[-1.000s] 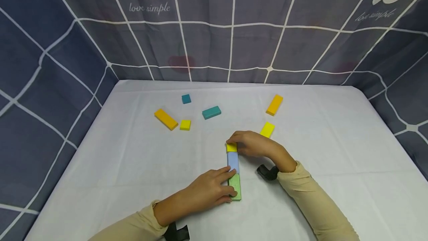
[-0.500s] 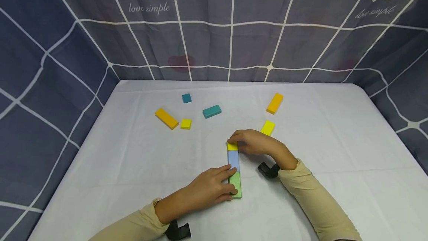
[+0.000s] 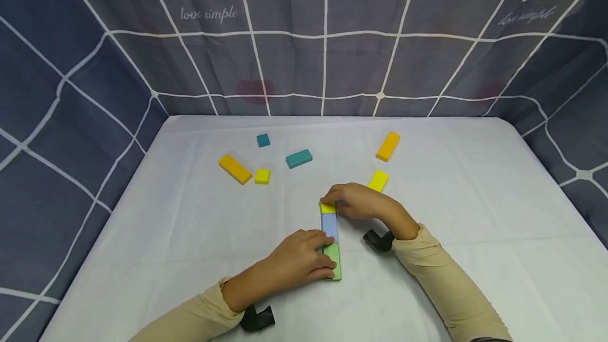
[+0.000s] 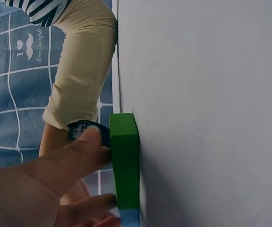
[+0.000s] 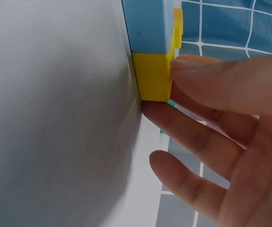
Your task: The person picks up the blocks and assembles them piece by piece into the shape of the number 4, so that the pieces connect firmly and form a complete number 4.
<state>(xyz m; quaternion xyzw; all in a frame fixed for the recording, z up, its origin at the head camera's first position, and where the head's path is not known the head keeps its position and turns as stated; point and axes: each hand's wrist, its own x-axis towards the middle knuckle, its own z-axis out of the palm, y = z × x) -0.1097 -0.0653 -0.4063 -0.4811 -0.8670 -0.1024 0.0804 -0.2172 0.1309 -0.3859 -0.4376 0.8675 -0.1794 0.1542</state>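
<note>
A straight row of flat blocks runs away from me on the white table: a green block (image 3: pixel 332 255) nearest, a light blue block (image 3: pixel 329 226) in the middle, a yellow block (image 3: pixel 328 208) at the far end. My left hand (image 3: pixel 299 260) rests its fingertips on the green block; one finger lies near its seam with the blue one. In the left wrist view the thumb touches the green block (image 4: pixel 125 161). My right hand (image 3: pixel 362 202) holds the yellow block (image 5: pixel 152 75), thumb against it and a finger at its far end. The blocks appear to touch end to end.
Behind the row lie an orange block (image 3: pixel 235 169), a small yellow block (image 3: pixel 262 176), a small blue block (image 3: pixel 263 140) and a teal block (image 3: pixel 299 158). Beyond my right hand are another yellow block (image 3: pixel 378 180) and an orange one (image 3: pixel 388 146). A grid-patterned curtain (image 3: pixel 294 67) surrounds the table.
My left fingers have drawn together and back slightly from the blue block onto the green one. The right hand keeps its place on the yellow block; the row looks unchanged.
</note>
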